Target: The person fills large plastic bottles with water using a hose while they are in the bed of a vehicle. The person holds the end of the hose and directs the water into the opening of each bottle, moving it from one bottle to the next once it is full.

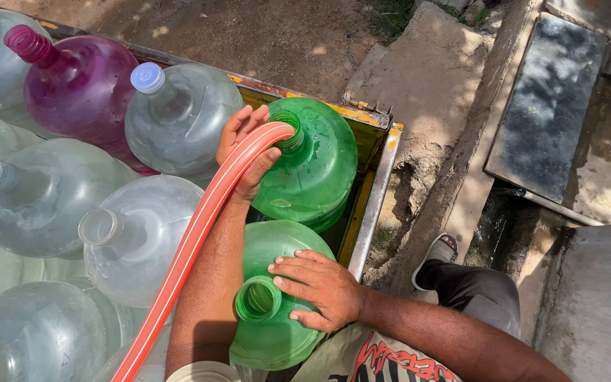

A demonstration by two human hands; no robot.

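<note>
Cart bed (373, 205): left hand (245, 152) grips hose (192, 240).

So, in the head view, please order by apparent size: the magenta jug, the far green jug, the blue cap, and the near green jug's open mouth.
1. Magenta jug and far green jug: they look alike, so no ranking between them.
2. Near green jug's open mouth.
3. Blue cap, only slightly smaller; the mouth is nearer the camera, so this is unsure.

Orange hose (192, 240) tip hidden inside green jug (312, 170).
</note>
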